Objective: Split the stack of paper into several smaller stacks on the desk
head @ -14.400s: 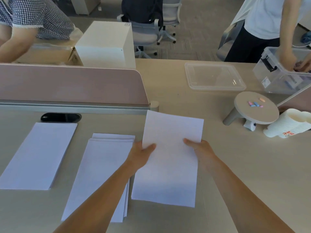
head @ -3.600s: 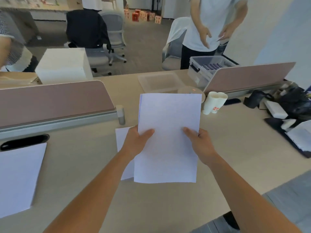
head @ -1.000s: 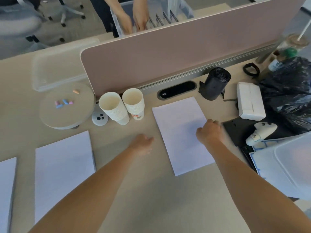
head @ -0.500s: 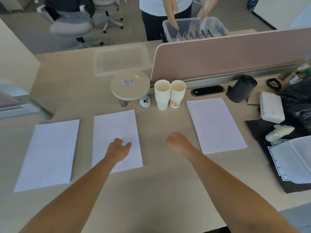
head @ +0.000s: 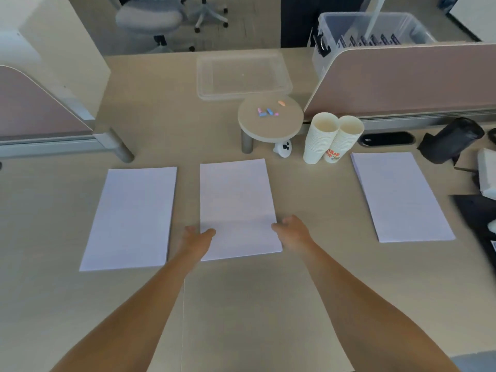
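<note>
Showing illegible red print: cups near paper

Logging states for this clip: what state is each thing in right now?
Left stack, flat, untouched.
Middle stack, flat, a hand at each side edge.
Right stack, flat, untouched.
Left hand, thumb on middle stack's left edge.
Right hand, fingers loosely curled at its right edge.
Paper cups, two upright nested columns.
Clear bin, open.
Clear lid, lying flat.

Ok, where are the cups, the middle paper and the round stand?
cups [head: 319,145]: head view, side wall of the left stack.
middle paper [head: 236,200]: head view, centre of the top sheet.
round stand [head: 280,128]: head view, bare part of its top.
</note>
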